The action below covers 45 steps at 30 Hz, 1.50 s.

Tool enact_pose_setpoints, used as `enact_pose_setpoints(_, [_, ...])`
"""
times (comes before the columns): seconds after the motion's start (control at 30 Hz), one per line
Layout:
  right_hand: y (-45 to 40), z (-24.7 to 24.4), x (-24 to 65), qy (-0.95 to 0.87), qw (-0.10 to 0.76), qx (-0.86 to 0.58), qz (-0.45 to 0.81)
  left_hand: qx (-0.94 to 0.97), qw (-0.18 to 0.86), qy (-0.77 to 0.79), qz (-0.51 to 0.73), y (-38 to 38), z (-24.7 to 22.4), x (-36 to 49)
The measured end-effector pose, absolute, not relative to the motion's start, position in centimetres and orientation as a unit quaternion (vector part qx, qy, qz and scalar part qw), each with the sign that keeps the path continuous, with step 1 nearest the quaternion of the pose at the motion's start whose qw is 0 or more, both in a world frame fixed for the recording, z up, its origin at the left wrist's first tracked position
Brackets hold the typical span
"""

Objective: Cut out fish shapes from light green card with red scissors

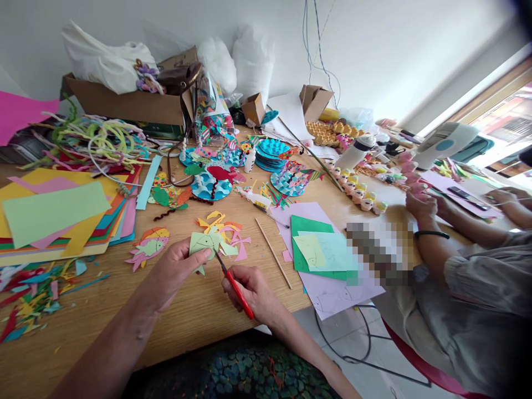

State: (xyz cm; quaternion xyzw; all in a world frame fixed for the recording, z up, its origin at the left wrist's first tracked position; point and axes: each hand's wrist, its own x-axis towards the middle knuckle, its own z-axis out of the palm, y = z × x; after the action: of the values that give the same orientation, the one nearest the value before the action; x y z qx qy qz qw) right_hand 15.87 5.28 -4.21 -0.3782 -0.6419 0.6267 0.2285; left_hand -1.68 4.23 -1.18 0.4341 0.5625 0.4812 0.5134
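Note:
My left hand [183, 266] pinches a light green paper [201, 241] with a fish outline drawn on it. Red-handled scissors [238, 289] are in my right hand [253, 291], their blades meeting the right edge of that paper. Just behind it lie yellow, orange and pink paper scraps [239, 242]. A layered pink, orange and green paper fish [150, 247] rests left of my left hand. To the right of the scissors is a thin wooden stick [273, 252].
Coloured sheets [56, 213] are stacked at the left, with scraps [39, 293] in front. Decorated blue discs [211, 184] and a glue bottle [255, 198] lie behind. Purple sheets [332, 293] are at the right, near another person's hands [421, 208].

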Motion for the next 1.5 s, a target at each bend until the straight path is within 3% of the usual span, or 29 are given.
enact_pose_setpoints(0.43, [5.1,-4.3,15.4,-0.571,0.244,-0.357,0.698,0.383,0.563,0.530,0.505,4.4,-0.9,-0.7])
enact_pose_setpoints(1.5, [5.0,-4.4,15.2,-0.546,0.266,-0.358,0.709,0.325,0.603,0.485,0.544,4.0,-1.2,-0.2])
